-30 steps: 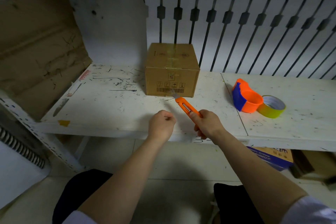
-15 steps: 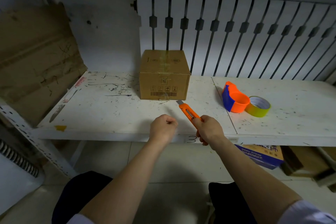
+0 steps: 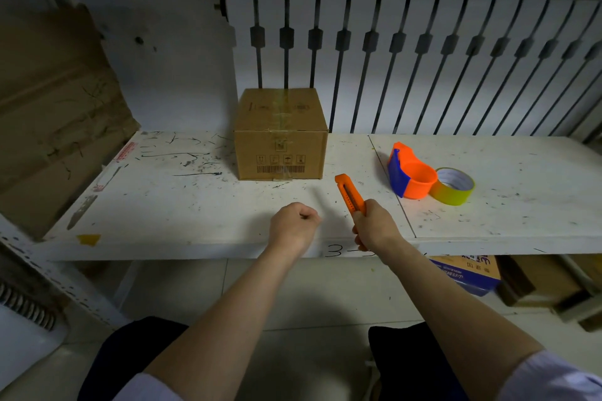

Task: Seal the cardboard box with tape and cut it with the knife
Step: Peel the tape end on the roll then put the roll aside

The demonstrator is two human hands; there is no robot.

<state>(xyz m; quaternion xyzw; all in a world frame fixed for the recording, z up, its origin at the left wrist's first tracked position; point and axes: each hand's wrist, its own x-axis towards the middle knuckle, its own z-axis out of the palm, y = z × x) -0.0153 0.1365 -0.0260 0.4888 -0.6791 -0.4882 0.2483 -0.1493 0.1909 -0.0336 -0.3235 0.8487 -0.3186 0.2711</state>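
Hands: right hand (image 3: 374, 225) is wrapped round the knife (image 3: 350, 194), no blade seen, clear of the taped cardboard box (image 3: 280, 137); left hand (image 3: 294, 223) is fisted, empty, on the worktop (image 3: 182, 205).

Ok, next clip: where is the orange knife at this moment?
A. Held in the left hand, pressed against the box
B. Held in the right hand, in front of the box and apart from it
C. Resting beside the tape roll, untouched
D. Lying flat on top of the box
B: the right hand grips the orange knife, whose tip points up toward the cardboard box without touching it; the left hand is a closed fist holding nothing visible.
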